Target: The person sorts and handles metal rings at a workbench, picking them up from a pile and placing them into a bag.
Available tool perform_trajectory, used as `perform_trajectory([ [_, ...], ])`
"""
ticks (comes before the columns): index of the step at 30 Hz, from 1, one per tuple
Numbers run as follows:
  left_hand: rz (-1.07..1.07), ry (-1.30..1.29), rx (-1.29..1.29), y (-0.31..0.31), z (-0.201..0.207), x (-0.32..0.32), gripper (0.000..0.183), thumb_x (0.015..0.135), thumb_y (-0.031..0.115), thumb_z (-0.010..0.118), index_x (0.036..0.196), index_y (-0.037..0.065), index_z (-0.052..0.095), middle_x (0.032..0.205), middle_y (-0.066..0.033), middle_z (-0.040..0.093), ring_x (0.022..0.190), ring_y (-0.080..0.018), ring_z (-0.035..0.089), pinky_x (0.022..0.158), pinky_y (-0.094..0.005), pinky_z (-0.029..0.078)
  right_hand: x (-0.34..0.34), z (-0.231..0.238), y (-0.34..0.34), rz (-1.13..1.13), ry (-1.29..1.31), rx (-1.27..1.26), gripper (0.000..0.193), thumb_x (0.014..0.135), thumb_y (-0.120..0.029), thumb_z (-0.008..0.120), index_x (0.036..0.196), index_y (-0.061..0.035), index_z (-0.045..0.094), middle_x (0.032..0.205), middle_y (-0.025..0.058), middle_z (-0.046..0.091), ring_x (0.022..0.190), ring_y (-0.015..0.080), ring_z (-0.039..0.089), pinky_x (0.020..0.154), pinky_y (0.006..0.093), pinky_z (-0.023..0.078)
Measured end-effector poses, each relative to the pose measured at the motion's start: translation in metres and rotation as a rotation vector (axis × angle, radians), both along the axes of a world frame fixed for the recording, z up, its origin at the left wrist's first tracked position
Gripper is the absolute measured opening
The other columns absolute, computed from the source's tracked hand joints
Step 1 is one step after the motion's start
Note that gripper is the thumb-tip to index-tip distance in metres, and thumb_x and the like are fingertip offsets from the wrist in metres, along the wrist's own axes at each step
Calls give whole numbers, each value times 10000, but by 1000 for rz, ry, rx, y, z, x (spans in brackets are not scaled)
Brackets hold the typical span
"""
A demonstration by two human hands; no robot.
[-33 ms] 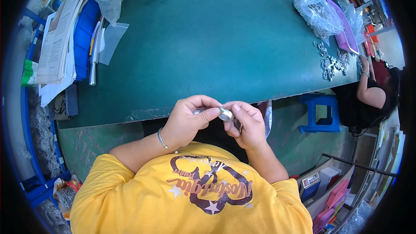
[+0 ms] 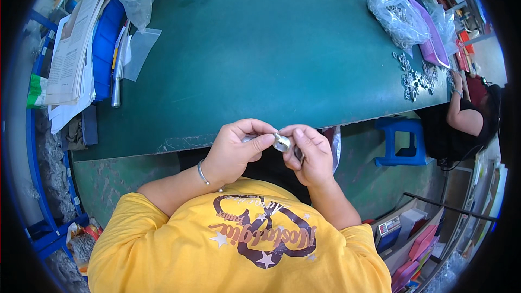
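Note:
Between my two hands is a small shiny metal ring (image 2: 281, 142), held just off the table's front edge. My left hand (image 2: 241, 146) pinches its left side with thumb and forefinger; a bit of silvery metal also shows under those fingers. On the other side my right hand (image 2: 310, 154) has its fingers curled in against the ring. Something dark and metallic peeks out below the right fingers, too small to name. A bracelet circles my left wrist.
The green table (image 2: 244, 59) stretches ahead. At left stand a blue bin (image 2: 106, 49) with papers and pens. At far right lie loose metal rings (image 2: 415, 81), a plastic bag (image 2: 399, 19) and a purple tray (image 2: 431, 38). A co-worker (image 2: 461, 119) sits near a blue stool (image 2: 401, 141).
The ring has turned slightly and its opening shows a little more. My right fingers have shifted a little; my left hand stays in place.

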State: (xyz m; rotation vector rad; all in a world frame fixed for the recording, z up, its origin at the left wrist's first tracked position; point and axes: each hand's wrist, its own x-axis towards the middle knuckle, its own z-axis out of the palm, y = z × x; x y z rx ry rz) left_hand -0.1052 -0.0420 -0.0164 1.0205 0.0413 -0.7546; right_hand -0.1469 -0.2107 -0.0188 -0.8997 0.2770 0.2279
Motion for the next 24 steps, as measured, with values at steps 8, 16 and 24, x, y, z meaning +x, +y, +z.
perform_trajectory([
  [8, 57, 49, -106, -2, -4, -2, 129, 847, 71, 591, 960, 7, 587, 818, -26, 569, 566, -32, 397, 471, -161, 302, 0, -1, 1, -173, -620, -889, 234, 661, 12, 739, 870, -3, 632, 733, 64, 593, 624, 116, 527, 541, 217, 409],
  [16, 183, 41, -334, 0, -1, 2, 212, 834, -44, 473, 1024, 47, 451, 1112, -115, 488, 902, -155, 501, 778, -232, 422, -7, -17, -5, -254, -430, -528, 179, 743, 7, 677, 911, 23, 618, 762, 51, 600, 628, 79, 501, 533, 186, 378],
  [24, 181, 127, -258, -6, 8, 3, 152, 885, 26, 485, 1036, 39, 469, 1172, -176, 502, 1059, -233, 537, 857, -275, 483, -9, -25, -8, -230, -341, -105, 206, 804, -57, 643, 980, 37, 593, 791, 89, 617, 556, 54, 456, 478, 166, 341],
])
